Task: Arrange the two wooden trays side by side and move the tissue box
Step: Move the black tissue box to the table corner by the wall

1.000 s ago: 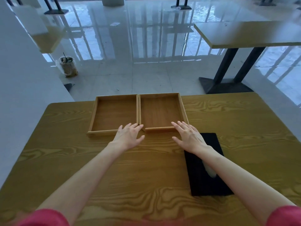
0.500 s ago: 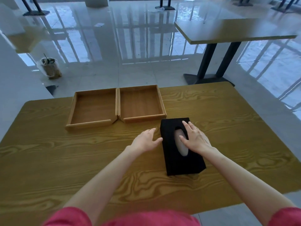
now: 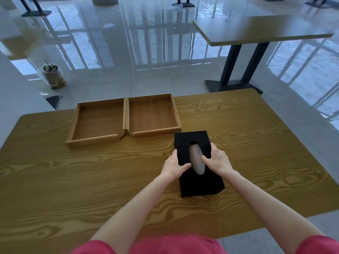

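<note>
Two shallow wooden trays stand side by side at the far edge of the wooden table (image 3: pixel 73 180): the left tray (image 3: pixel 99 123) and the right tray (image 3: pixel 152 116), their inner walls touching. Just in front of the right tray's near right corner lies a black tissue box (image 3: pixel 200 184) with a pale tissue showing in its oval slot. My left hand (image 3: pixel 174 165) grips the box's left side, thumb on top. On the box's right side my right hand (image 3: pixel 217 158) holds it the same way.
A second table (image 3: pixel 256 28) on black legs stands beyond on the right. On the glossy tiled floor at the left sits a plastic cup with a straw (image 3: pixel 51 74). A pale wall runs along the left.
Both hands left the trays' front edges, moved right and closed on the sides of the tissue box. The view shifted, so the trays appear farther left.
</note>
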